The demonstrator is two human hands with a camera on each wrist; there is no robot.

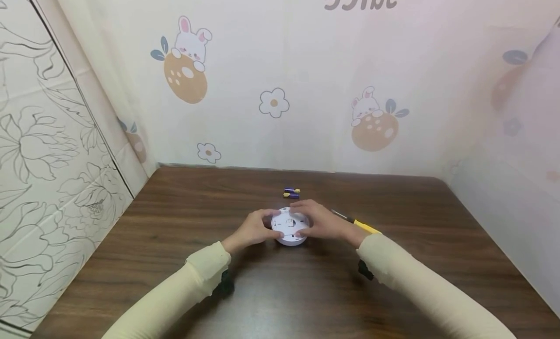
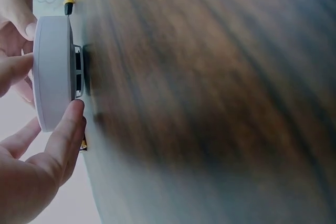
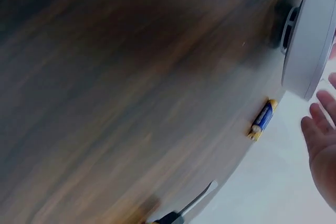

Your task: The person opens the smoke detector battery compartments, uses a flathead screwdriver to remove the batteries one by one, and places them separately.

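Note:
A round white smoke detector (image 1: 286, 226) is held between both hands just over the table, its flat back face up. In the left wrist view the detector (image 2: 52, 72) shows its side and the slotted vent beneath. My left hand (image 1: 253, 228) grips its left side, fingers at the far edge and thumb at the near edge. My right hand (image 1: 323, 221) spans its right side, fingertips at the far part and thumb at the near part of the back face. The right wrist view shows the right hand's fingers (image 3: 320, 124) beside the detector (image 3: 310, 40).
Two purple-blue and gold batteries (image 1: 291, 193) lie side by side beyond the detector. A screwdriver (image 1: 365, 226) with a yellow and black handle lies to the right, partly behind the right wrist. The brown wooden table (image 1: 197, 193) ends at a patterned curtain (image 1: 245, 130).

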